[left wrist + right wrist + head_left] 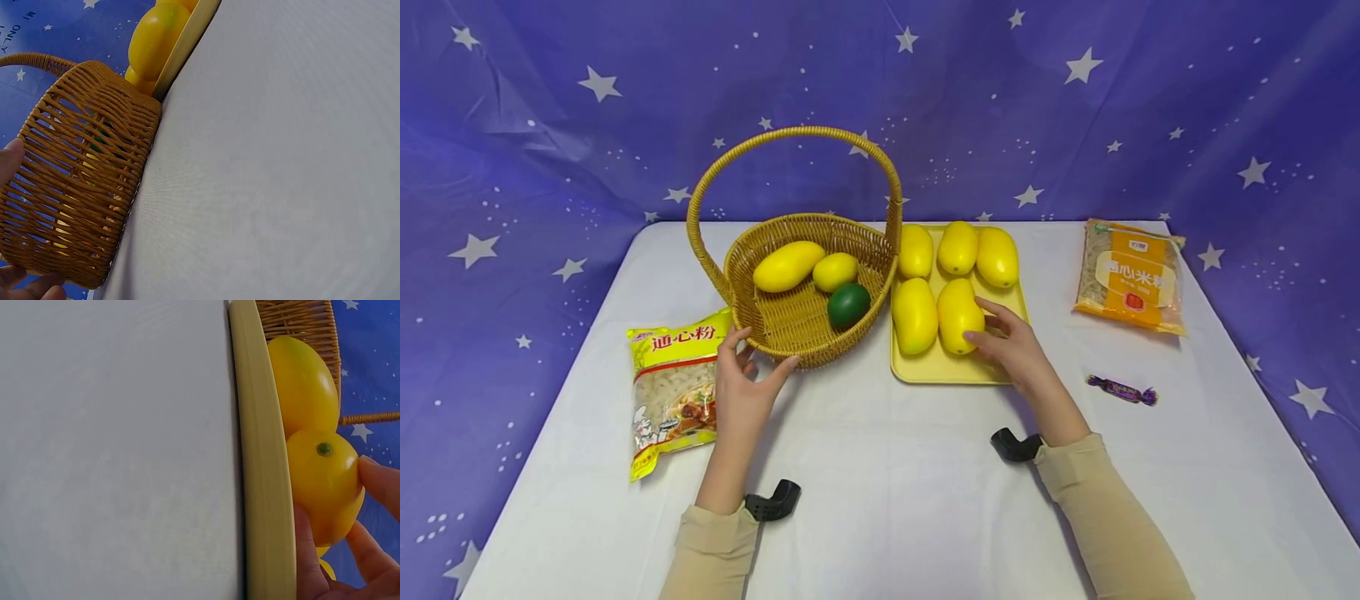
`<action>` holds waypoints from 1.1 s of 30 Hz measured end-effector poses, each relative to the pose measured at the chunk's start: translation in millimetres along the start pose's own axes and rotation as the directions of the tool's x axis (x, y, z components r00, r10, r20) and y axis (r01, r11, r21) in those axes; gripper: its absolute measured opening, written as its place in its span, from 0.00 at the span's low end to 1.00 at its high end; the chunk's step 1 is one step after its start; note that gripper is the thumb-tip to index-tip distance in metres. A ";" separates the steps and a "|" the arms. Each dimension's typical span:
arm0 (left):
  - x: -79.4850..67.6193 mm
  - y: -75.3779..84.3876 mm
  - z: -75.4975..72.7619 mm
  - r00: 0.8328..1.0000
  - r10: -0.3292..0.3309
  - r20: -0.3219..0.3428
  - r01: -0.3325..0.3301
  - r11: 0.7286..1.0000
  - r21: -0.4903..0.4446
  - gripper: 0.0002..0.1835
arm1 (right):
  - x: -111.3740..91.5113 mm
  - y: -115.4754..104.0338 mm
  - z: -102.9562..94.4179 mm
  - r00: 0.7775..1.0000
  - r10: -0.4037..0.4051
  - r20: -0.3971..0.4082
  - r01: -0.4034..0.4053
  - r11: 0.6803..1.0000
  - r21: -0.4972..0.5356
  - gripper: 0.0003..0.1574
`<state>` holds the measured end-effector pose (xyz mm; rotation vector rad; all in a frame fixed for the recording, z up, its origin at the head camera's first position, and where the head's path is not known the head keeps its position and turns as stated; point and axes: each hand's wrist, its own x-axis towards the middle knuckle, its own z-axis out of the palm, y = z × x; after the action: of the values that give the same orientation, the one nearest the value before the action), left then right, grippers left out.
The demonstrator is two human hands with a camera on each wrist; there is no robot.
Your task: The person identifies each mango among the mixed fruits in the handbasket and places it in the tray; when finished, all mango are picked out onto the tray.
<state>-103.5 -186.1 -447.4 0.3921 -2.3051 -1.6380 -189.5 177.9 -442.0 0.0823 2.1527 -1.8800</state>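
A wicker basket [797,346] with a tall handle stands left of centre. Inside lie a yellow mango [788,267], a lemon [835,272] and a dark green, avocado-like fruit [848,307]. My left hand [747,396] holds the basket's near left side, thumb on the front and fingers round the side. To the right, a pale yellow tray [955,372] carries several yellow mangoes, among them a front-left mango [915,317]. My right hand [1011,346] grips the front-right mango [960,317], which sits in the tray; the fingers and thumb curve round it in the right wrist view.
A yellow bag of pasta [673,392] lies left of the basket, partly behind my left hand. At the far right is an orange bag of pasta [1131,279], and nearer lies a purple wrapped candy [1122,390]. A starry blue cloth [955,108] hangs behind the white table [880,492].
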 end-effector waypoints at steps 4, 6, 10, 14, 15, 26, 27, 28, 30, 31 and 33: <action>0.2 0.3 -0.1 1.000 -0.001 0.003 0.001 1.000 -0.006 0.44 | 1.8 -0.6 3.1 1.000 0.010 -0.020 -0.010 1.000 0.003 0.43; 0.3 0.9 0.0 1.000 0.002 0.005 -0.002 1.000 -0.010 0.44 | 2.4 -0.9 3.8 0.999 0.018 -0.029 -0.018 1.000 0.005 0.43; 0.5 1.6 -0.1 1.000 0.010 0.004 -0.010 1.000 -0.011 0.44 | 2.5 -1.7 3.7 0.999 0.019 -0.028 -0.019 1.000 0.000 0.43; 0.1 1.5 -0.3 1.000 0.018 0.001 -0.018 1.000 -0.009 0.44 | 2.0 -1.9 3.0 1.000 0.016 -0.020 -0.016 1.000 -0.006 0.44; -0.1 1.3 -0.4 1.000 0.019 0.001 -0.018 1.000 -0.009 0.44 | 2.1 -1.5 2.8 1.000 0.014 -0.017 -0.014 1.000 -0.008 0.44; -0.4 -0.6 -0.9 1.000 0.023 0.003 -0.023 1.000 -0.008 0.44 | 0.8 -3.0 2.7 1.000 0.023 -0.018 -0.024 0.998 -0.050 0.46; -0.3 -0.6 -0.8 1.000 0.021 0.004 -0.021 1.000 -0.009 0.44 | 0.6 -3.2 2.4 1.000 0.023 -0.018 -0.024 0.998 -0.057 0.47; 0.0 -0.9 -0.7 1.000 0.019 0.006 -0.019 1.000 -0.009 0.44 | 0.4 -3.4 2.2 1.000 0.024 -0.019 -0.025 0.998 -0.064 0.47; 0.3 -0.8 -0.6 1.000 0.015 0.010 -0.015 1.000 -0.010 0.44 | -0.5 -3.7 1.8 1.000 0.021 -0.019 -0.023 0.996 -0.082 0.48; 0.4 -0.8 -0.6 1.000 0.012 0.010 -0.012 1.000 -0.008 0.44 | -1.1 -4.0 1.5 1.000 0.019 -0.018 -0.021 0.996 -0.091 0.48; 0.7 -1.0 -0.8 1.000 0.010 0.008 -0.010 1.000 -0.005 0.44 | -2.5 -4.6 1.1 1.000 0.013 -0.014 -0.014 0.994 -0.106 0.49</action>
<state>-103.8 -187.3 -448.0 0.3728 -2.3043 -1.6431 -187.9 176.5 -437.1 0.0873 2.2508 -1.7587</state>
